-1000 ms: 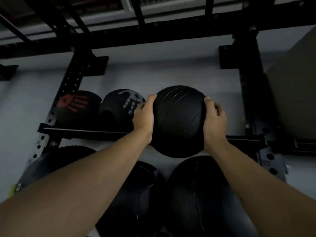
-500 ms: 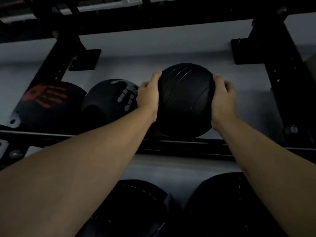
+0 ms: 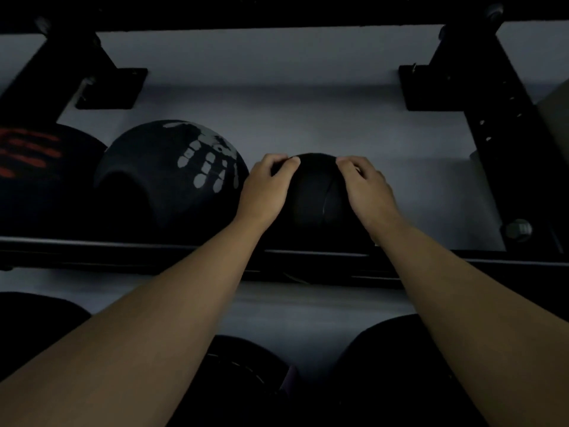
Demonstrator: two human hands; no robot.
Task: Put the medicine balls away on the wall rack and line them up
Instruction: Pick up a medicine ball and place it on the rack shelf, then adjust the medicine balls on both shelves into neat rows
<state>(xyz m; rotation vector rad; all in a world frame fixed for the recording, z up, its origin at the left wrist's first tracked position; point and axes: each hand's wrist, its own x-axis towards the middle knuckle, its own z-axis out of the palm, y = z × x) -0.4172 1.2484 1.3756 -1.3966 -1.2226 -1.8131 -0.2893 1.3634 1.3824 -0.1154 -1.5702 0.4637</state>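
Observation:
A plain black medicine ball (image 3: 314, 198) sits on the upper shelf rail (image 3: 123, 251) of the black wall rack, right of a black ball with a grey handprint (image 3: 172, 174). My left hand (image 3: 264, 189) grips its left side and my right hand (image 3: 366, 189) its right side, fingers curled over the top. A ball with a red handprint (image 3: 34, 167) is at the far left of the same shelf. Most of the held ball's lower part is hidden behind the rail and my wrists.
Two black uprights with wall brackets (image 3: 462, 87) frame the shelf, and a crossbeam (image 3: 277, 13) runs overhead. Larger dark balls (image 3: 394, 374) rest on the lower level beneath my forearms. Grey wall (image 3: 415, 180) shows right of the held ball.
Both hands have lowered the plain ball from above the rail down onto the upper shelf beside the grey-handprint ball. My fingers have shifted from its sides toward its top.

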